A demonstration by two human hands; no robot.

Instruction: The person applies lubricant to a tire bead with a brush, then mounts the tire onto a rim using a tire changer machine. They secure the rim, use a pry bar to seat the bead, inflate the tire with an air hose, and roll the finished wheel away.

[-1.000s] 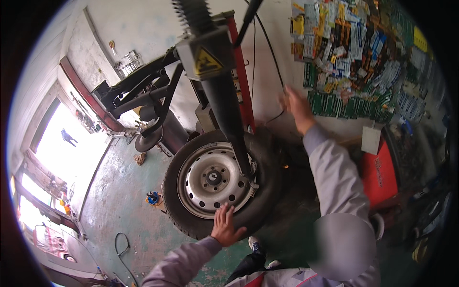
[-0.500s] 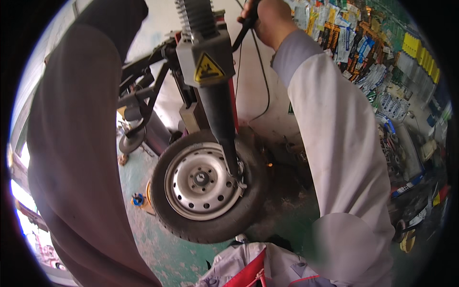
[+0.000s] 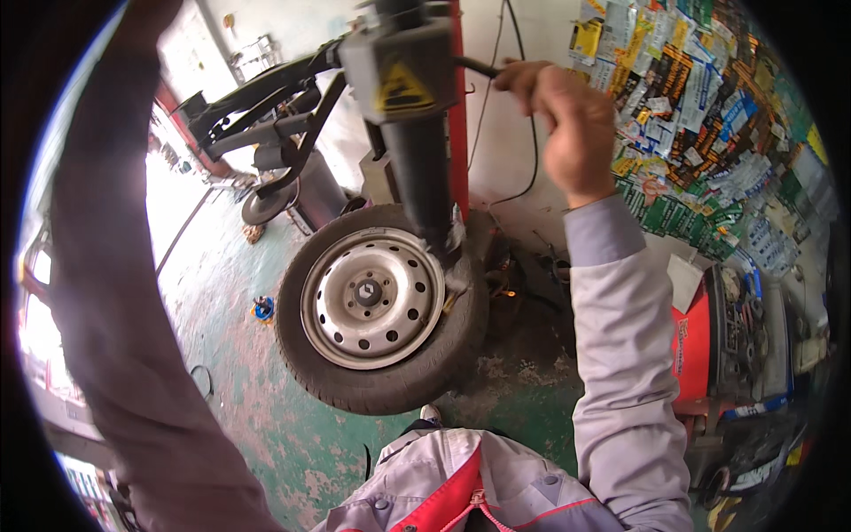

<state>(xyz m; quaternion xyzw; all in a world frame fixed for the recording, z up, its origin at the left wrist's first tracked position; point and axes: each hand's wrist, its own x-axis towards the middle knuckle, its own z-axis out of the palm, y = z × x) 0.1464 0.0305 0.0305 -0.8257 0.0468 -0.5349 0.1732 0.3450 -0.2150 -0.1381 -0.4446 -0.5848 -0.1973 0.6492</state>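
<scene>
My right hand (image 3: 567,129) has its fingers closed on a black lever (image 3: 480,66) beside the tyre machine's column. The column's housing (image 3: 390,62) bears a yellow warning sign; below it a black arm (image 3: 417,177) reaches down to a blurred metal head (image 3: 452,275) at the right edge of the rim. The tyre (image 3: 310,363) lies flat around a silver steel rim (image 3: 341,328) with a dark centre cap. My left arm (image 3: 115,293) is raised along the left; my left hand (image 3: 164,18) is mostly cut off at the top, fingers hidden.
At right stand a red tool cabinet (image 3: 696,355) with tools and a wall (image 3: 674,106) covered in coloured packets. Behind the wheel are a grey cylinder (image 3: 324,213) and machine arms (image 3: 257,124). A small blue item (image 3: 263,309) sits on the green floor (image 3: 301,470), left of the wheel.
My left hand has risen from the tyre to the top of the view. My right hand reached up to the lever, gripped it, and now appears lower with it. The metal head now looks blurred.
</scene>
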